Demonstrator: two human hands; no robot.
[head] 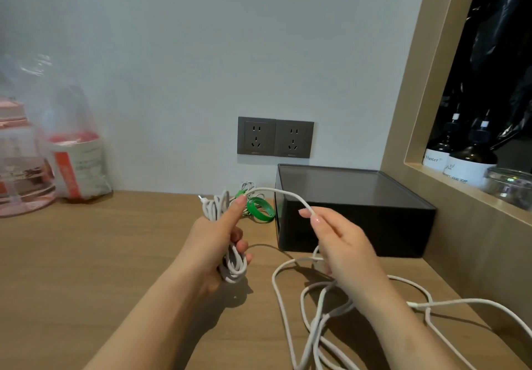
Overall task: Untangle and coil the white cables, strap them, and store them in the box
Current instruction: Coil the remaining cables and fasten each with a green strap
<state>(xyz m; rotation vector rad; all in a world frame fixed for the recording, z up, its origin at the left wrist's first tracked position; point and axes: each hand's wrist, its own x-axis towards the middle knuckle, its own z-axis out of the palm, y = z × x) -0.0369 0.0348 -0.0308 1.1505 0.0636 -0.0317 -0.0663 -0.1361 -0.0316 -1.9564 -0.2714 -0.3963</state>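
Coiling is the step in hand: at frame centre the left hand (213, 243) has its grip closed round 1 coil of white cable (233, 269), while the right hand (342, 243) pinches the feeding strand (276, 190). Next, I judge, comes drawing in the loose tangle (316, 312) at lower right, then a green strap (260, 210). The black box (354, 225) (centre right) shows no contents I can make out.

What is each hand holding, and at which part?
The left hand grips the coiled white cable around the middle of its loops. The right hand pinches the loose strand that runs from it.
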